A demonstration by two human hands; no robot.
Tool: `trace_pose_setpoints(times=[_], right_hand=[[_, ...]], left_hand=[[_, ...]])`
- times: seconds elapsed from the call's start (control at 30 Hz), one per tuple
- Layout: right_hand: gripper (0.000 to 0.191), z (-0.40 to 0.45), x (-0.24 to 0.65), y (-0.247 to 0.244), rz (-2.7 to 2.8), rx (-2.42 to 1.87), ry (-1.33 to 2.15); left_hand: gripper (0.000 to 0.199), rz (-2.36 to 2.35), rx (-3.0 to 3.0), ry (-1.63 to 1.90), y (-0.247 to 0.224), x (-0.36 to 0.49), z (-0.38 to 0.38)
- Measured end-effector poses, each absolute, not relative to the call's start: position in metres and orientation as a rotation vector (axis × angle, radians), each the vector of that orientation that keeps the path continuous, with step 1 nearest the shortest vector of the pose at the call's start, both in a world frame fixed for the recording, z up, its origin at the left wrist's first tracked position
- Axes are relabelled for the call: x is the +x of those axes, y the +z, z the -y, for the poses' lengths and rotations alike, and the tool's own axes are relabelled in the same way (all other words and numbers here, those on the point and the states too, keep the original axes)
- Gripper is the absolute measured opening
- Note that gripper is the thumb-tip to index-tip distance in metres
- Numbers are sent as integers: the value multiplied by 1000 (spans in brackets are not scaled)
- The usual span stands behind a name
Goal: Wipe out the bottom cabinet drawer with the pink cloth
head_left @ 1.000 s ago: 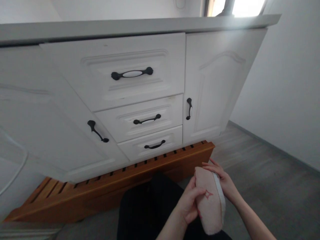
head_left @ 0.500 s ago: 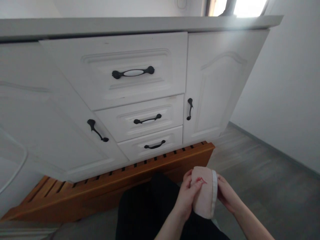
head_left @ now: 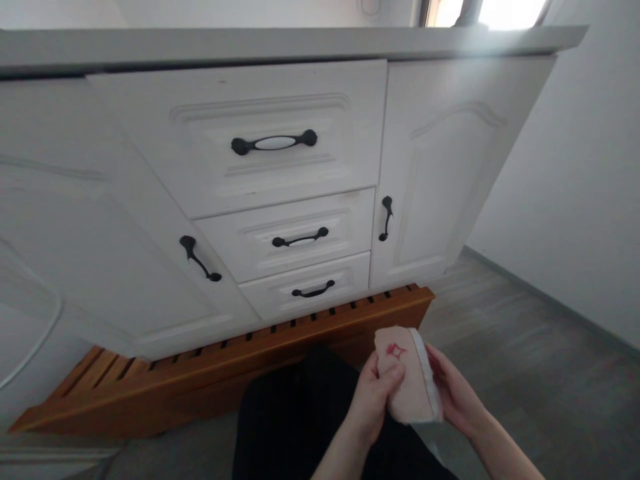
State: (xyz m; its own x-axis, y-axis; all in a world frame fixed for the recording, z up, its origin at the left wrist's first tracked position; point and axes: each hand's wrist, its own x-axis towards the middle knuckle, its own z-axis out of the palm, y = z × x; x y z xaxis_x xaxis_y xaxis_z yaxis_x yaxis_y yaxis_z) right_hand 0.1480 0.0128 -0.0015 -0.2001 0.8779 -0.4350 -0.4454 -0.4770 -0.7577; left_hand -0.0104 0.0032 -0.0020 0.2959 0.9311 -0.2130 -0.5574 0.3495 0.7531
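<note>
A folded pink cloth (head_left: 410,390), small and thick like a towel, sits between my hands above my dark-clothed lap. It has a white band along its right edge and a small red pattern near its top left. My left hand (head_left: 373,397) grips its left side, thumb pressed on the front just below the pattern and the other fingers hidden behind. At the white-banded edge is my right hand (head_left: 454,390), its fingers curled behind the cloth and largely hidden.
A white cabinet (head_left: 280,183) with drawers, doors and dark handles stands ahead under a pale countertop (head_left: 280,47). Along its foot runs a slatted wooden ledge (head_left: 200,373). Grey flooring (head_left: 525,347) and a white wall (head_left: 590,180) lie to the right; a white cable (head_left: 37,350) hangs at left.
The cloth has tilted and shifted slightly up and left in my hands. My left thumb has moved down off the red pattern, which shows more fully. The view has shifted slightly.
</note>
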Motion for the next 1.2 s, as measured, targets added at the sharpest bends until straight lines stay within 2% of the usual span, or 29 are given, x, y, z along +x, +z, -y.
trace_pose_setpoints(times=[0.13,0.23,0.37,0.43,0.5,0.6,0.67,0.77,0.97,1.07,1.2], right_hand=[[74,-6,148,-8,672,-1024,1941],[73,-5,145,-8,943,-1270,1682],[72,-15,149,-11,1168,-1415,1463],[75,-20,153,-17,1282,-1457,1254],[73,-19,155,-23,1419,-1540,863],[52,-4,146,-25,1625,-1520,430],[51,9,134,-25,1782,-1436,405],[69,20,117,-29,1886,-1351,450],[65,4,125,-33,1709,-1529,683],[54,-2,140,-25,1709,-1545,779],[27,-7,151,-17,1745,-1599,662]], left_hand=[[60,-740,720,1098,-5,-11,-3],[59,-758,698,1085,-2,-11,-3],[45,-682,581,1085,7,-12,-2],[43,-671,590,1094,9,-13,-2],[46,-772,689,1119,8,-13,-3],[56,-1093,871,1128,3,-10,-6],[64,-1210,939,1059,2,-6,-6],[67,-1172,1029,981,2,-1,-3],[66,-1124,1044,1018,2,-9,-1],[67,-1134,1067,1039,10,-16,-4],[59,-1165,1127,1065,22,-19,-5]])
